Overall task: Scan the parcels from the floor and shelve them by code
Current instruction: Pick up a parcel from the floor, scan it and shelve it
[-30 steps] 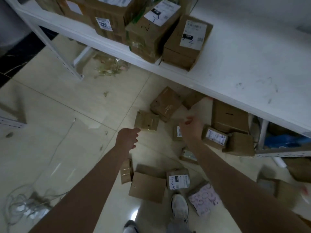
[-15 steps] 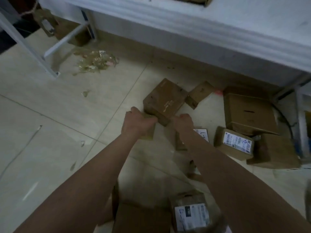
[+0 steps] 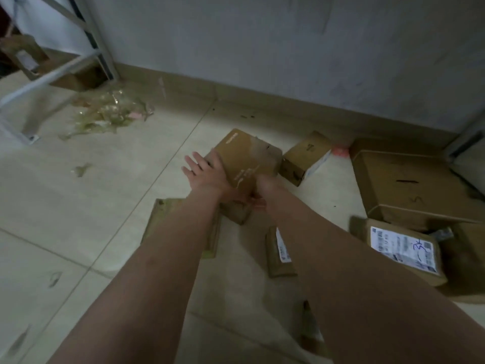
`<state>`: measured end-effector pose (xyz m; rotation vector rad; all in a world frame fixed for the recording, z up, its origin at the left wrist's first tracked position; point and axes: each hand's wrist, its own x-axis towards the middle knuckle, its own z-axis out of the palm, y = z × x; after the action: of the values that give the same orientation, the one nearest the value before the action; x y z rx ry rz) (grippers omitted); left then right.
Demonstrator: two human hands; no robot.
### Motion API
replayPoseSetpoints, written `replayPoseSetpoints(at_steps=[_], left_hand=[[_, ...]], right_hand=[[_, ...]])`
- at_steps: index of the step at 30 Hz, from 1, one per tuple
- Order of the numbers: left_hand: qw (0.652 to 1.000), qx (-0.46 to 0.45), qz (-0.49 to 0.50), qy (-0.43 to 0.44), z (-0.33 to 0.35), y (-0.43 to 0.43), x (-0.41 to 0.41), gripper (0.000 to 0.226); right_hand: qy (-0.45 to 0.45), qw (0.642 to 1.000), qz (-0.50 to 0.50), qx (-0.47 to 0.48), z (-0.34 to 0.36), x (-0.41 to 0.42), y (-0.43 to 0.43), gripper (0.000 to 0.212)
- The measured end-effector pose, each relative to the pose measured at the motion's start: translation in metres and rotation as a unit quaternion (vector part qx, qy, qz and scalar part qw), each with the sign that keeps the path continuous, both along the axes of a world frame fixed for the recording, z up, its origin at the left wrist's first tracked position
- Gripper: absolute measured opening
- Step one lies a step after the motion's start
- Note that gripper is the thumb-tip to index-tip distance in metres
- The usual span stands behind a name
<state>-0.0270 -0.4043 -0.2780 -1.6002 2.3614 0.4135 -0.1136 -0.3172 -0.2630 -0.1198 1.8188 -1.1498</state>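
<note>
A brown cardboard box (image 3: 246, 156) lies on the tiled floor near the wall. My left hand (image 3: 203, 172) presses against its left side with fingers spread and straight, the thumb along the top edge. My right hand (image 3: 265, 186) grips the box's near corner, its fingertips curled under the edge. Several other parcels lie around: a small box (image 3: 305, 158) just to the right, a large flat box (image 3: 404, 185), a parcel with a white label (image 3: 404, 248), and a flat parcel (image 3: 162, 222) partly hidden by my left forearm.
Crumpled clear plastic wrap (image 3: 110, 114) lies on the floor at the left. A metal shelf frame (image 3: 102, 48) stands at the far left, and another shelf leg (image 3: 467, 137) at the right. The grey wall runs close behind the boxes.
The view has dropped closer to the floor. Both hands have moved forward from the small parcels onto the brown box, and the left hand's fingers have opened out.
</note>
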Motion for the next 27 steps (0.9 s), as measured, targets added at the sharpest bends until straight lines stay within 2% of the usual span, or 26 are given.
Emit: replayPoseSetpoints(at_steps=[3, 7, 10, 12, 14, 15, 17, 18, 21, 24, 27], left_hand=[[0.999, 0.032, 0.003, -0.024, -0.015, -0.012, -0.007, 0.151], [1.000, 0.026, 0.002, -0.014, -0.020, -0.018, -0.009, 0.139], [0.997, 0.050, 0.048, 0.035, -0.009, -0.004, 0.001, 0.130], [0.986, 0.100, 0.106, 0.083, 0.009, 0.013, 0.012, 0.136], [0.966, 0.172, 0.158, 0.112, 0.032, 0.030, 0.025, 0.154], [0.956, 0.205, 0.174, 0.121, 0.044, 0.038, 0.031, 0.160], [0.939, 0.257, 0.188, 0.133, 0.075, 0.054, 0.046, 0.160], [0.928, 0.284, 0.194, 0.143, 0.098, 0.066, 0.052, 0.150], [0.882, 0.375, 0.225, 0.176, 0.162, 0.103, 0.069, 0.085], [0.843, 0.450, 0.247, 0.163, 0.221, 0.138, 0.085, 0.090], [0.824, 0.475, 0.257, 0.172, 0.292, 0.175, 0.105, 0.051]], right_hand=[[0.022, 0.999, 0.037, 0.012, -0.011, 0.003, -0.010, 0.038], [0.020, 0.996, 0.082, 0.030, -0.028, 0.009, -0.003, 0.025], [0.048, 0.998, 0.038, 0.029, -0.014, 0.014, 0.006, 0.029], [0.057, 0.998, -0.005, 0.016, 0.008, 0.022, 0.022, 0.033], [0.023, 0.998, -0.050, 0.008, 0.032, 0.032, 0.051, 0.045], [0.003, 0.997, -0.075, 0.001, 0.046, 0.038, 0.065, 0.059], [-0.038, 0.993, -0.110, -0.001, 0.073, 0.049, 0.095, 0.080], [-0.060, 0.991, -0.122, -0.001, 0.090, 0.053, 0.109, 0.074], [-0.108, 0.978, -0.177, 0.001, 0.147, 0.064, 0.150, 0.034], [-0.116, 0.968, -0.224, 0.009, 0.205, 0.072, 0.192, 0.031], [-0.106, 0.956, -0.274, 0.018, 0.274, 0.080, 0.225, 0.026]])
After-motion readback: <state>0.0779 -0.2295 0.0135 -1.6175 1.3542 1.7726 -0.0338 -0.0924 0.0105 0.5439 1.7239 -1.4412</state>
